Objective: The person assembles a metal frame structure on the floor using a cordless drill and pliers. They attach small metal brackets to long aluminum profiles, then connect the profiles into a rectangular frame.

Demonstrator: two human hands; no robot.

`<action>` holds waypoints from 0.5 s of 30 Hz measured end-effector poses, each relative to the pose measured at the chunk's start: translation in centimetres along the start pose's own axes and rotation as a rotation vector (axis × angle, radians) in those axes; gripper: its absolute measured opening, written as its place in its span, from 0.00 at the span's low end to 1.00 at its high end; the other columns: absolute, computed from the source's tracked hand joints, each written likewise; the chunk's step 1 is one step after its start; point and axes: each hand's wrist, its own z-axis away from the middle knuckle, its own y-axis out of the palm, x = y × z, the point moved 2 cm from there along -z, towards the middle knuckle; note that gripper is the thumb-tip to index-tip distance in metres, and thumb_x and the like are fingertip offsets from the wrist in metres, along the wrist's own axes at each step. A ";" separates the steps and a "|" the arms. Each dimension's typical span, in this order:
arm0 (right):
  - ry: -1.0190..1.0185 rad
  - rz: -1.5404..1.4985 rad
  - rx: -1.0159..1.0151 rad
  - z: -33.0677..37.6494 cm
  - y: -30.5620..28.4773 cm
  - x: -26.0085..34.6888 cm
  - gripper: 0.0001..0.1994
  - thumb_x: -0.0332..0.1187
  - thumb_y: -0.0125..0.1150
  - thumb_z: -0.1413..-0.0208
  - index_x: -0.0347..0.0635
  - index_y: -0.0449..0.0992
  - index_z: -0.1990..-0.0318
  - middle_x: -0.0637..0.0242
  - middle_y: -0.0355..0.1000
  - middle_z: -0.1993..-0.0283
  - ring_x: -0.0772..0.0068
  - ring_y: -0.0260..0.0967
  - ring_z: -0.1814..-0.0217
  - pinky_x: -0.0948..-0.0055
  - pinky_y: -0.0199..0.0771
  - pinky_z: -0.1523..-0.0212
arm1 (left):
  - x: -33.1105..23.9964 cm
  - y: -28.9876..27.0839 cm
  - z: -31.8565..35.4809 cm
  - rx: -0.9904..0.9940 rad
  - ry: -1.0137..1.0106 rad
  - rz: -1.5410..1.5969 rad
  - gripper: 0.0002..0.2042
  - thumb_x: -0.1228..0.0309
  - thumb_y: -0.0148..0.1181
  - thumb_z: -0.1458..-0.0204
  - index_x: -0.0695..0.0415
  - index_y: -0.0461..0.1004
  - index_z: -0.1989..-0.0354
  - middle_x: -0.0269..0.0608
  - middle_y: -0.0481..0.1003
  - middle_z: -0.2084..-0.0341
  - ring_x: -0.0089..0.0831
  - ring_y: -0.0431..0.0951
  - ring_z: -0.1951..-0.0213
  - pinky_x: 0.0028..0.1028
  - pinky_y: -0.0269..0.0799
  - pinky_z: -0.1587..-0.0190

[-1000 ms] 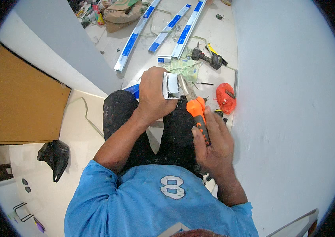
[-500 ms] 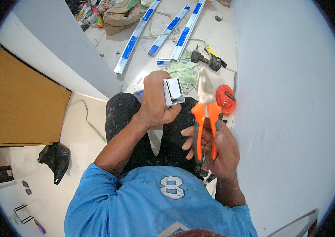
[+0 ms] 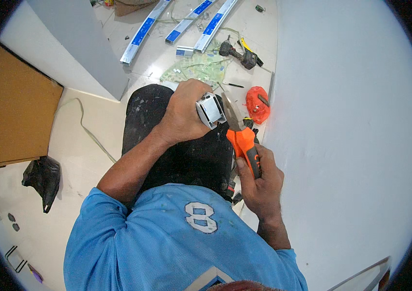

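Note:
My left hand (image 3: 184, 114) is wrapped round a white metal channel (image 3: 211, 111) above my knees, its open end facing up toward me. In my right hand (image 3: 263, 186) is a pair of tin snips (image 3: 241, 139) with orange and dark grey handles, its fingers closed round the grips. The grey blades point away from me and lie close beside the channel's right edge. Whether they touch it, I cannot tell.
Long metal channels with blue labels (image 3: 140, 36) lie on the floor ahead, near a cordless drill (image 3: 237, 54) and a green patterned sheet (image 3: 194, 68). A red plastic bag (image 3: 257, 107) rests by the right wall (image 3: 342, 136). To the left are a brown panel (image 3: 12, 111) and a black bag (image 3: 43, 179).
The snips have turned from upright to tilted left, and their blades have come beside the channel's end. My right hand has rolled over the handles. The whole view has shifted slightly.

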 end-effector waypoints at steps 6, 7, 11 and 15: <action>-0.321 0.205 -0.168 2.1 0.8 0.7 0.19 0.31 0.70 0.35 0.38 0.77 0.39 0.45 0.82 0.57 0.40 0.84 0.59 0.54 0.83 0.57 | -0.1 0.5 -0.2 -0.019 0.068 -0.014 0.26 0.72 0.82 0.65 0.55 0.75 0.56 0.45 0.77 0.61 0.49 0.79 0.59 0.43 0.75 0.54; -0.351 0.290 -0.116 1.8 1.0 1.6 0.19 0.30 0.70 0.35 0.39 0.77 0.39 0.45 0.82 0.56 0.40 0.84 0.59 0.53 0.84 0.57 | -0.1 0.3 0.1 -0.026 0.074 -0.017 0.26 0.72 0.82 0.65 0.55 0.75 0.56 0.46 0.76 0.61 0.50 0.78 0.59 0.44 0.75 0.54; 0.009 0.170 0.077 2.3 0.9 2.3 0.17 0.29 0.70 0.36 0.39 0.78 0.41 0.46 0.82 0.55 0.40 0.84 0.56 0.52 0.84 0.55 | 0.4 0.3 0.7 -0.036 0.088 -0.035 0.25 0.72 0.81 0.64 0.55 0.75 0.56 0.46 0.76 0.62 0.51 0.78 0.59 0.44 0.75 0.54; -0.202 0.149 -0.153 3.2 0.2 1.2 0.17 0.32 0.70 0.35 0.39 0.78 0.41 0.47 0.82 0.55 0.41 0.84 0.57 0.54 0.84 0.56 | 0.2 0.6 0.3 -0.035 0.103 0.011 0.24 0.73 0.79 0.63 0.55 0.74 0.56 0.47 0.76 0.62 0.53 0.78 0.58 0.46 0.73 0.53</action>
